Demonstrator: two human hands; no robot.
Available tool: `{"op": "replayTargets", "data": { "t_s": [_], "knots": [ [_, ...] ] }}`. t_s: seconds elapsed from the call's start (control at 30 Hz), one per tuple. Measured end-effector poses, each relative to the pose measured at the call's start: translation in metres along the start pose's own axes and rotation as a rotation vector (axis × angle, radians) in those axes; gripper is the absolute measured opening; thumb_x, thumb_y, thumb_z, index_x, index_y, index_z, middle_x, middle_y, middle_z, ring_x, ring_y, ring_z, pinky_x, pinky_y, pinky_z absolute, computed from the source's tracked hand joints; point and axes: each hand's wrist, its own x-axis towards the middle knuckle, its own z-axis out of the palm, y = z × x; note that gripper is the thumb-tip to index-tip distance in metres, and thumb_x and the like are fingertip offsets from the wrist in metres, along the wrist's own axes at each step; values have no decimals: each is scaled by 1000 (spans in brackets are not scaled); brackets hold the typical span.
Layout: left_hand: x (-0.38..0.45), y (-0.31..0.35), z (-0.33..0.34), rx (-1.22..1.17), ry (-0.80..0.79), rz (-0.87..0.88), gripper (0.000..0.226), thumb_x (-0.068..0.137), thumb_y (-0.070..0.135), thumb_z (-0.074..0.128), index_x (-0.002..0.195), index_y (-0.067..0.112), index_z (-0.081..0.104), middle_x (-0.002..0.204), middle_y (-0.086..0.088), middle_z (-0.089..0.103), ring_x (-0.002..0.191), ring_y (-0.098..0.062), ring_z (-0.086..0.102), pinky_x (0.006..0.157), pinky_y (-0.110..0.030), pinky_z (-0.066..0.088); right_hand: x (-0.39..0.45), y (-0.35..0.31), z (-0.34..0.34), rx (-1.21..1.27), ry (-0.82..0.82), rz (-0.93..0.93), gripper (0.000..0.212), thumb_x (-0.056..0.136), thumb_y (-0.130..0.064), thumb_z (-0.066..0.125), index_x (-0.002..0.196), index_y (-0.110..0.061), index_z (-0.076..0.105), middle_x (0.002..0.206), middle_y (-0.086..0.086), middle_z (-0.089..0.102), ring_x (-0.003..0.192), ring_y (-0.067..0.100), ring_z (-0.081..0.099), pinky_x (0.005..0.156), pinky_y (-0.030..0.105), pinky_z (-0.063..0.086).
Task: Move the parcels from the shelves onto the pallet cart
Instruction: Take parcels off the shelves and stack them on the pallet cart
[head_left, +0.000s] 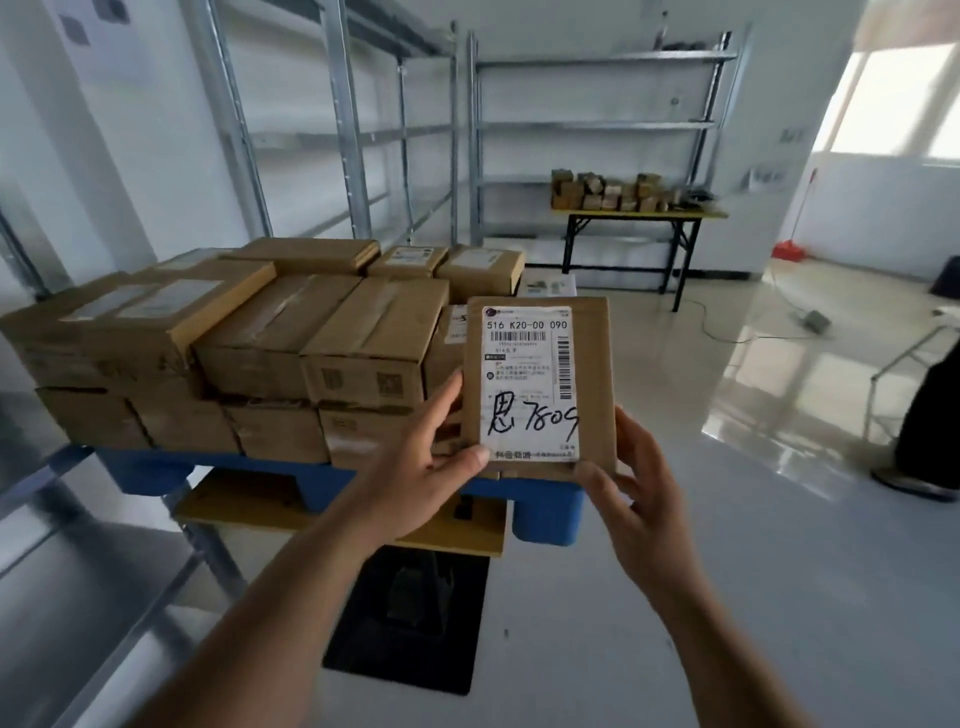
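Observation:
A small flat cardboard parcel (592, 384) with a white shipping label and black handwriting is held up in front of me, over the near right end of the pallet cart. My left hand (431, 457) grips its lower left edge, thumb on the label. My right hand (628, 493) holds its lower right corner from below. The blue pallet (156, 470) carries several brown cardboard parcels (322, 338) stacked in two layers. It rests on a yellow cart deck (270, 506).
Grey metal shelves (597, 124) line the back wall and the left side (72, 545). A black-legged table (639, 218) with several small boxes stands at the back. A red dustpan (788, 250), a floor cable and a dark figure (930, 415) are at the right.

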Motion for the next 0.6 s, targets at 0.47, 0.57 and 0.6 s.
{"op": "replayTargets", "data": {
  "t_s": [0.47, 0.57, 0.6],
  "knots": [
    [163, 2, 7, 503, -107, 70, 81, 81, 72, 27, 149, 30, 9, 141, -8, 46, 110, -14, 56, 75, -18, 39, 120, 47, -47, -7, 179, 174, 36, 80, -42, 58, 116, -35, 56, 95, -14, 72, 87, 4, 68, 63, 22, 56],
    [178, -13, 6, 541, -120, 12, 72, 88, 64, 32, 148, 28, 15, 147, -8, 39, 117, -23, 54, 89, -27, 38, 130, 67, -41, -49, 162, 244, 19, 89, -39, 59, 107, -43, 55, 93, -18, 69, 83, -2, 67, 59, 19, 53],
    [181, -17, 7, 564, -117, 11, 69, 91, 60, 33, 148, 25, 19, 144, -9, 42, 119, -24, 53, 92, -28, 37, 132, 72, -38, -66, 161, 263, 14, 91, -37, 57, 103, -44, 56, 91, -19, 68, 83, -1, 67, 59, 22, 54]
  ]
}}
